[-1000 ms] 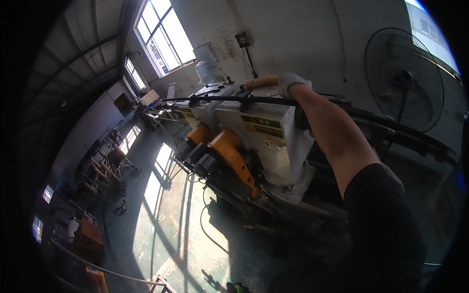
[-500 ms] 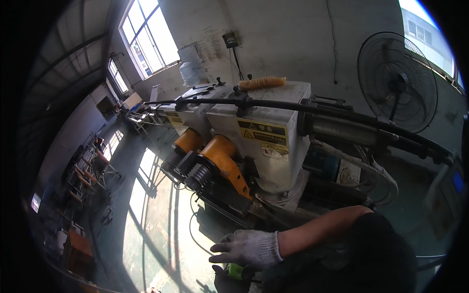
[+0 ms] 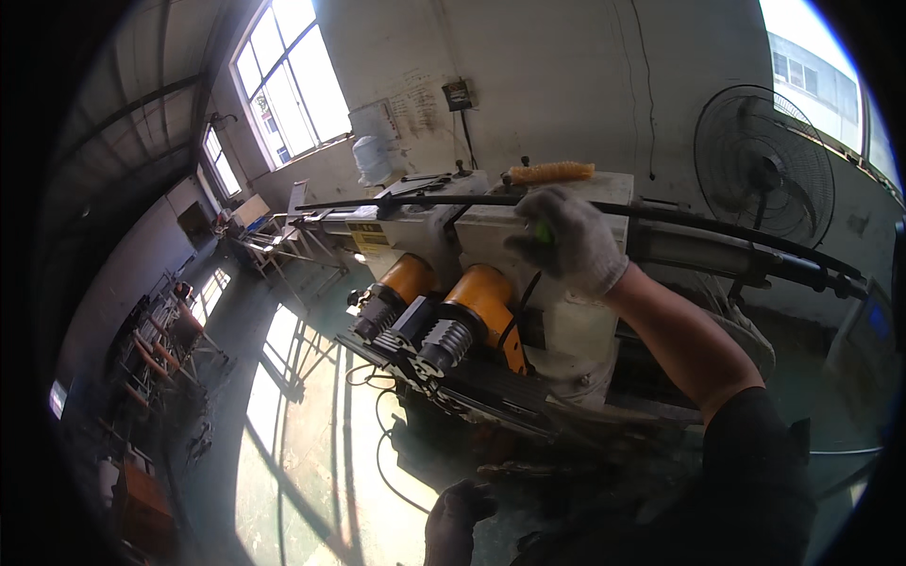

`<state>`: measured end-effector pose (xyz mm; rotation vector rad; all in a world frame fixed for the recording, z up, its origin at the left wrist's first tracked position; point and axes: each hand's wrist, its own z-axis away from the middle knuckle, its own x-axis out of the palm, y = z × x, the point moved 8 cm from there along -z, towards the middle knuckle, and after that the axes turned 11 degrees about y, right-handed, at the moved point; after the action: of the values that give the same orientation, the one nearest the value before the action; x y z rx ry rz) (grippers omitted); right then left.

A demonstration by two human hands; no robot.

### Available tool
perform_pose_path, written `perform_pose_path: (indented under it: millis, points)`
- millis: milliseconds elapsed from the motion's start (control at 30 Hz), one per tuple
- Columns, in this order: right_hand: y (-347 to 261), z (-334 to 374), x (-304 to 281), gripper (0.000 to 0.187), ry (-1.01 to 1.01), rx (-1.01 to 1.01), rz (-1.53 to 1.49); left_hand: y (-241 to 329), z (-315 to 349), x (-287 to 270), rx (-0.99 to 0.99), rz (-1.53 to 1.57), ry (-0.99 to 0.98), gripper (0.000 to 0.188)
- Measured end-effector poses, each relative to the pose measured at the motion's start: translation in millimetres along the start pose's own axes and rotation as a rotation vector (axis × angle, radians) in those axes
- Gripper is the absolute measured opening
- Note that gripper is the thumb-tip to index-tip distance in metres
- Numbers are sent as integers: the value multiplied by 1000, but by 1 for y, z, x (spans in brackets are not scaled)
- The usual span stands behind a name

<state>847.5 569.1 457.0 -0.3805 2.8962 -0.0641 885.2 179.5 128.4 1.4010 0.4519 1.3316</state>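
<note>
My right hand (image 3: 572, 243), in a pale grey knit glove, is raised in front of the right white machine housing (image 3: 489, 231). Its fingers are closed round a small green object (image 3: 545, 231), mostly hidden, whose kind I cannot make out. A dark thin strip (image 3: 525, 304) shows below the fingers; whether it belongs to the green object is unclear. Just behind the hand runs a long black rod (image 3: 698, 217) along the machine. Low in the picture, my gloved left hand (image 3: 460, 517) hangs in shadow near the machine's base, its fingers too dark to read.
Two orange motor housings (image 3: 479, 294) jut from the machine's front. A ribbed tan roll (image 3: 552, 173) lies on top. A large fan (image 3: 769, 170) stands at the right, near a control panel (image 3: 864, 330). Black cable (image 3: 382, 472) loops over the sunlit floor. Racks (image 3: 160, 344) stand far left.
My right hand has risen from beside my left hand to the machine's top, carrying the green object. My left hand stays low, without the green object at it. The view has shifted slightly.
</note>
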Motion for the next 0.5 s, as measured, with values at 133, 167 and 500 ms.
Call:
perform_pose_path:
  millis: [133,167,500]
  points:
    - [141,-58,11,47,-66,237,336,-29,11,-87,-147,-199,337,54]
    - [181,-64,17,48,-110,341,367,-36,16,-103,-168,-186,394,53]
    - [473,38,80,65,-932,710,776,-97,36,-181,-339,99,747,37]
